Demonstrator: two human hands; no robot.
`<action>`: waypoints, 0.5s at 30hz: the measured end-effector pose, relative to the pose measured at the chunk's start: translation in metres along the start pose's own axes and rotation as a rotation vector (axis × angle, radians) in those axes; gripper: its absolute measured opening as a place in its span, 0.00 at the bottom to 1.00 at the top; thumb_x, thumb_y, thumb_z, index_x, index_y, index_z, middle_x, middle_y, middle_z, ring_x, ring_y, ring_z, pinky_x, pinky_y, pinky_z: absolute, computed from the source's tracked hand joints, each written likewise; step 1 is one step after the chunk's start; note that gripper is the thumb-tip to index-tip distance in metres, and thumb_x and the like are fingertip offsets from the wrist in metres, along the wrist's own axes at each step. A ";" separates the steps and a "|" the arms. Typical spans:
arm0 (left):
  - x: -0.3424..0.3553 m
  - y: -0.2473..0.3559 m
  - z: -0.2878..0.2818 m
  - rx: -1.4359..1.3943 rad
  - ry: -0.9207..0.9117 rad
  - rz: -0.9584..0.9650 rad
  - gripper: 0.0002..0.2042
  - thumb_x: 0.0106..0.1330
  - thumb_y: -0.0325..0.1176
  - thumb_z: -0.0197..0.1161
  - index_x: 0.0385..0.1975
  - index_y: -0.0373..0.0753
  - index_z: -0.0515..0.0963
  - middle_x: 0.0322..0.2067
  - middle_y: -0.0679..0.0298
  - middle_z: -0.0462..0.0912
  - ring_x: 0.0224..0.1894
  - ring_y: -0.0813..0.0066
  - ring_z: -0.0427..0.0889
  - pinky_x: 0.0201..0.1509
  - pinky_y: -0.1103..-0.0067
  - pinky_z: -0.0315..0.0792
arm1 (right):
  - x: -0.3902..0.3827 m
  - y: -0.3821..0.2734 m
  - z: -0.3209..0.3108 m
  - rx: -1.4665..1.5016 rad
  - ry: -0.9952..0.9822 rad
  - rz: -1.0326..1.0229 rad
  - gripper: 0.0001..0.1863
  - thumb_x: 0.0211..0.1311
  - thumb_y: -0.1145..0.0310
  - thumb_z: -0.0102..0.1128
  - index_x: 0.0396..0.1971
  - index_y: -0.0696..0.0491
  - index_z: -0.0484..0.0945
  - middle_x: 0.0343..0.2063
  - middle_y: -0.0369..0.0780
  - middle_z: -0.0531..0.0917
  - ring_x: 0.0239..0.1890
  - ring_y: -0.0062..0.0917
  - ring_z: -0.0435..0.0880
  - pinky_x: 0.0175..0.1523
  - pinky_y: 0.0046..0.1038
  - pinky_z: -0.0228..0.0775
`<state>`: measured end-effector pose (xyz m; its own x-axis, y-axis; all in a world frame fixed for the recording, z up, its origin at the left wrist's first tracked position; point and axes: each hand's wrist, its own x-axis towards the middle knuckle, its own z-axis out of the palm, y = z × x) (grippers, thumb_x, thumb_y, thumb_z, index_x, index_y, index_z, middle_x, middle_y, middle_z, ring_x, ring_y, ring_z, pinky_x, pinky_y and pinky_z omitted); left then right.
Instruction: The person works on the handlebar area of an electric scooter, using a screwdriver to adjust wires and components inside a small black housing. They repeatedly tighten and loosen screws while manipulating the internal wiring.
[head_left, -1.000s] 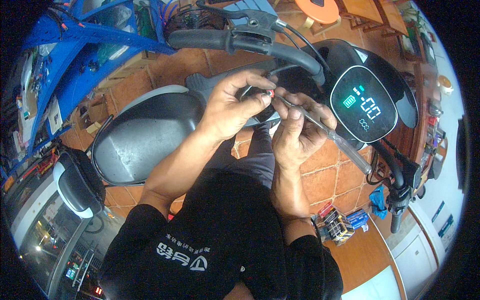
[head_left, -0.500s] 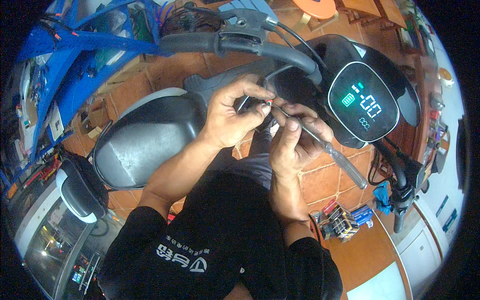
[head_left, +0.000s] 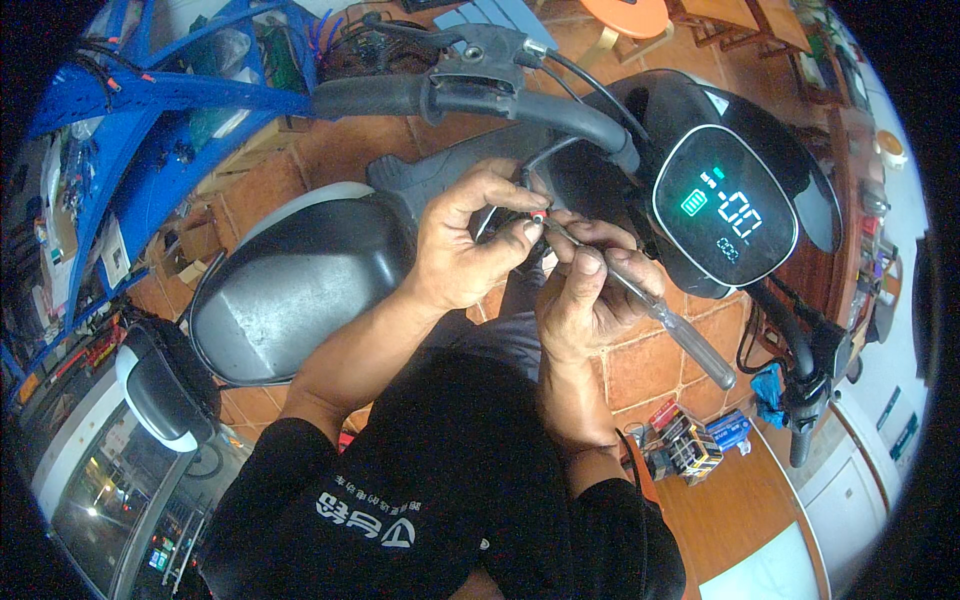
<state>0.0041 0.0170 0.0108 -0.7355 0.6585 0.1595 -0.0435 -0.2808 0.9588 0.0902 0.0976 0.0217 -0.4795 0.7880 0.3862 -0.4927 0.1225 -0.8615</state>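
Note:
Between the thumb and fingers of my left hand (head_left: 450,245) is a small red-and-black part (head_left: 539,216), mostly covered by the fingertips. A dark cable (head_left: 552,152) runs from the handlebar side down to that hand. My right hand (head_left: 585,300) grips a screwdriver (head_left: 698,350) by its shaft, the clear handle sticking out toward the lower right. The screwdriver's tip points at the red part; whether they touch I cannot tell. Both hands are close together, in front of the electric scooter's handlebar (head_left: 380,97).
A lit display (head_left: 728,210) stands right of my hands, and a black seat (head_left: 300,285) lies left. Blue shelving (head_left: 160,100) fills the far left. Small boxes (head_left: 690,445) sit on a wooden surface (head_left: 735,510) at lower right. An orange stool (head_left: 630,14) stands at the back.
Both hands keep their grips and have shifted only slightly. The red part shows a little more between the left fingertips. The whole view has moved by a small amount.

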 end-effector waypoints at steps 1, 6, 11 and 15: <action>0.000 0.000 0.000 0.008 -0.003 0.010 0.08 0.59 0.23 0.63 0.38 0.37 0.77 0.42 0.54 0.78 0.47 0.64 0.78 0.52 0.69 0.73 | -0.001 0.000 -0.001 -0.011 -0.005 0.005 0.13 0.65 0.76 0.54 0.45 0.51 0.63 0.37 0.50 0.77 0.38 0.36 0.82 0.45 0.34 0.81; 0.001 0.000 0.000 0.010 -0.016 0.046 0.07 0.60 0.24 0.63 0.38 0.37 0.77 0.42 0.54 0.78 0.46 0.64 0.79 0.51 0.68 0.74 | -0.001 0.001 -0.004 -0.034 -0.018 0.010 0.13 0.65 0.76 0.54 0.45 0.50 0.63 0.36 0.49 0.77 0.36 0.34 0.82 0.44 0.33 0.80; 0.002 -0.001 -0.002 0.028 -0.035 0.065 0.07 0.60 0.24 0.63 0.38 0.37 0.77 0.41 0.54 0.79 0.45 0.63 0.80 0.50 0.67 0.74 | -0.001 -0.001 -0.002 -0.030 0.012 0.016 0.12 0.65 0.76 0.54 0.44 0.50 0.63 0.35 0.48 0.76 0.34 0.30 0.81 0.41 0.30 0.80; 0.002 -0.004 0.001 0.010 0.014 0.066 0.09 0.56 0.19 0.64 0.37 0.36 0.78 0.40 0.58 0.78 0.44 0.71 0.78 0.49 0.75 0.72 | -0.001 0.000 -0.001 -0.028 0.027 0.024 0.12 0.65 0.76 0.54 0.44 0.49 0.63 0.35 0.48 0.76 0.34 0.30 0.80 0.40 0.31 0.80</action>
<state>0.0042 0.0200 0.0080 -0.7456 0.6293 0.2191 0.0118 -0.3162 0.9486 0.0913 0.0974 0.0208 -0.4708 0.8068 0.3569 -0.4609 0.1200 -0.8793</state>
